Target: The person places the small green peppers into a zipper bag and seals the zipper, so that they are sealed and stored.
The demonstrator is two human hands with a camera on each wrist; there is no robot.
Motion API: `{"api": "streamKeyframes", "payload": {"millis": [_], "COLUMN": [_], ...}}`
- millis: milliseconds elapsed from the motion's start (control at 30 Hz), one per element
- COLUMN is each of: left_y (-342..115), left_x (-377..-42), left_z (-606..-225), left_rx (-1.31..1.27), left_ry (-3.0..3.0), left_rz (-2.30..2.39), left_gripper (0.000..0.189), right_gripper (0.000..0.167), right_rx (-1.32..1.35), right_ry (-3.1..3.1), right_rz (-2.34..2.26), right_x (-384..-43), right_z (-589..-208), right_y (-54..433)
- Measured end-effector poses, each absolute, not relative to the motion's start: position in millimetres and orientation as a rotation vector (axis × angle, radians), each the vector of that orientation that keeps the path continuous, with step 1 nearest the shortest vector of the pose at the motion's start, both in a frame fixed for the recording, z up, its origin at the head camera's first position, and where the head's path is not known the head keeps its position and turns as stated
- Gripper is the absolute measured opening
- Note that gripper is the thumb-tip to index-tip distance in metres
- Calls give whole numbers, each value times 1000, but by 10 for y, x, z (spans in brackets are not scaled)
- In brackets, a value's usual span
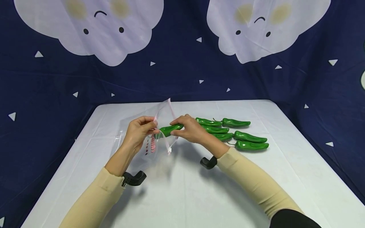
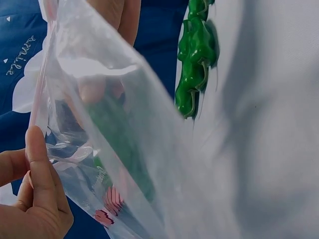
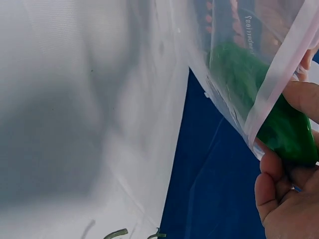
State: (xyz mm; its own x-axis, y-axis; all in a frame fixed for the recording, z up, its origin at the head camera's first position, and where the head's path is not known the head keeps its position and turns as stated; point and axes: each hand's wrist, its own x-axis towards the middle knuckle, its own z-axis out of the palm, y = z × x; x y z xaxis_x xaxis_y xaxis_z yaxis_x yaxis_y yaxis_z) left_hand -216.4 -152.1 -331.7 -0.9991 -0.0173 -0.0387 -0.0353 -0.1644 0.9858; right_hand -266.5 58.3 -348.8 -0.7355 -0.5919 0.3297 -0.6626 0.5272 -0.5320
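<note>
A clear zip bag (image 1: 134, 123) with a pink-edged mouth and pink print hangs from my left hand (image 1: 138, 131), whose thumb and fingers pinch the rim. My right hand (image 1: 190, 129) grips one end of a green pepper (image 1: 170, 129) at the bag's mouth. In the right wrist view, the far part of the pepper (image 3: 289, 132) lies inside the bag, while its near end stays between thumb and fingers. Through the film in the left wrist view, the pepper (image 2: 119, 139) shows blurred.
Several more green peppers (image 1: 249, 137) lie on the white table (image 1: 182, 196), right of and behind my right hand. A dark blue cloth (image 1: 176, 79) with clouds hangs behind the table's far edge. A black wrist mount (image 1: 134, 178) sits on my left sleeve.
</note>
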Motion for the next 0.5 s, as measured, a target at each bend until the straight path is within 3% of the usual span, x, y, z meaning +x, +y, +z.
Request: {"api": "streamKeyframes", "payload": {"millis": [500], "left_y": [-1509], "left_x": [-2162], "left_z": [-3320], "left_rx": [-73], "left_ry": [2057], "left_rz": [2342], "left_gripper": [31], "right_gripper": [37], "right_rx": [1095], "right_ry": [-2750], "right_rz": [849], "right_x": [-2685], "right_z": [-3495], "right_y": [432]}}
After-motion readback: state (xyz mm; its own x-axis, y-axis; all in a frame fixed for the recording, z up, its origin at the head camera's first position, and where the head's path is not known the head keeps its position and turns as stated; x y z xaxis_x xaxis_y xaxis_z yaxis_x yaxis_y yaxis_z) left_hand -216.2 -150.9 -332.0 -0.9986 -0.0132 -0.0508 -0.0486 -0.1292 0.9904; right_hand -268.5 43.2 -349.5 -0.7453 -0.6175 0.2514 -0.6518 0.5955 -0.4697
